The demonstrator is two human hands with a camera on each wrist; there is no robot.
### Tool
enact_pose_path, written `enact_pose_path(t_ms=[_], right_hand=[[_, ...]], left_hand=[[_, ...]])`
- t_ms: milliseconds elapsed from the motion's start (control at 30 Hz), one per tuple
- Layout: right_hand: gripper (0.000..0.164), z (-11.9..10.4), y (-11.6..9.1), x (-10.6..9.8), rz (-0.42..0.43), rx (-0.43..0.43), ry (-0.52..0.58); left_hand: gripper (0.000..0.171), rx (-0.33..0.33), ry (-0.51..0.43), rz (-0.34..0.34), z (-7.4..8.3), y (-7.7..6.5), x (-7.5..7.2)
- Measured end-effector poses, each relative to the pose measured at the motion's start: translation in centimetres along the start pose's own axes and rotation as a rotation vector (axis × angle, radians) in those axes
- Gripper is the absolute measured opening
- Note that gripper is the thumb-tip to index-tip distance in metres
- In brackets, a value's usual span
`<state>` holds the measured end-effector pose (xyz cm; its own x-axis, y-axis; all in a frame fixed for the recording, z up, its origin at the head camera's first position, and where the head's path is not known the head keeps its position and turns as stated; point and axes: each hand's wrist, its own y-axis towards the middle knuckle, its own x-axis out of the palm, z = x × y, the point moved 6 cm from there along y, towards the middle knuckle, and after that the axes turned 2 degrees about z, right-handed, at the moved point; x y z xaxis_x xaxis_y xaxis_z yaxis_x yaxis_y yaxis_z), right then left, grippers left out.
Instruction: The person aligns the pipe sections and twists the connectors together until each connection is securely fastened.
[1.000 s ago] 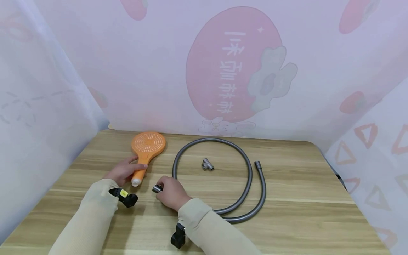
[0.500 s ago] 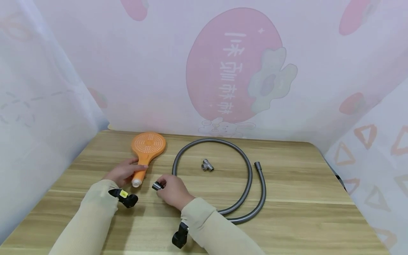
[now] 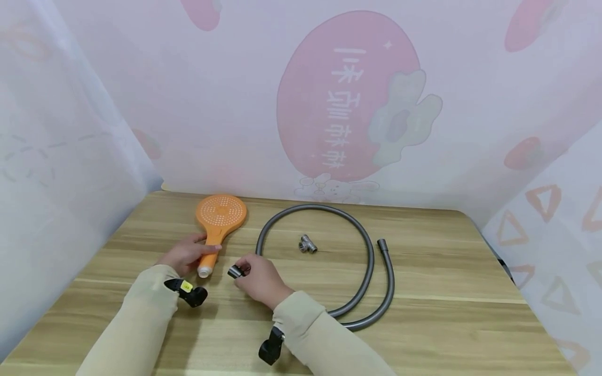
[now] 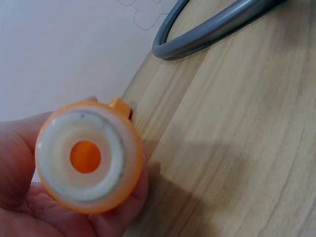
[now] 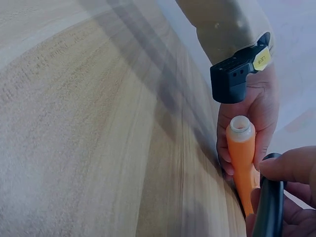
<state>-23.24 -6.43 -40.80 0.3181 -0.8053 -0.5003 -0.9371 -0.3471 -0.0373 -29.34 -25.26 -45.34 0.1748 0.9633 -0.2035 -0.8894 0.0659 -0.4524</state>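
Note:
My left hand (image 3: 185, 255) grips the handle of an orange shower head (image 3: 221, 211), whose perforated face points up. The handle's white threaded end (image 4: 84, 155) faces me in the left wrist view, with a round hole at its centre. To the right, my right hand (image 3: 258, 279) pinches one end of a grey shower hose (image 3: 368, 261) between thumb and fingers. That hose end (image 3: 234, 271) points left toward the handle, with a short gap between them. In the right wrist view the dark hose end (image 5: 270, 197) stands in front of the orange handle (image 5: 242, 158).
The hose lies in a wide loop on the wooden table (image 3: 447, 324). Its other end (image 3: 382, 244) rests at the right. A small metal tee fitting (image 3: 308, 244) sits inside the loop. A printed curtain (image 3: 226, 104) hangs behind the table's far edge.
My right hand has shifted slightly right and up with the hose end, which is now tilted a little more. The left hand still holds the shower head in nearly the same place.

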Motion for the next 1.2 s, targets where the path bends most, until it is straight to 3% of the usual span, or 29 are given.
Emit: enact_pose_path(t_ms=[267, 533, 1000, 1200], right_hand=[[0.023, -0.1, -0.2, -0.3, 0.001, -0.028, 0.012], [0.023, 0.0, -0.2, -0.5, 0.0, -0.053, 0.034], [0.024, -0.4, -0.6, -1.0, 0.003, -0.045, 0.069], [0.023, -0.6, -0.8, -1.2, 0.001, -0.052, 0.077]], left_hand=[[0.083, -0.011, 0.004, 0.035, 0.3, -0.4, 0.1], [0.081, 0.004, -0.038, 0.053, 0.9, -1.0, 0.6], [0.084, 0.025, -0.118, 0.163, 1.5, -1.9, 0.5], [0.088, 0.04, -0.154, 0.169, 1.9, -2.3, 0.8]])
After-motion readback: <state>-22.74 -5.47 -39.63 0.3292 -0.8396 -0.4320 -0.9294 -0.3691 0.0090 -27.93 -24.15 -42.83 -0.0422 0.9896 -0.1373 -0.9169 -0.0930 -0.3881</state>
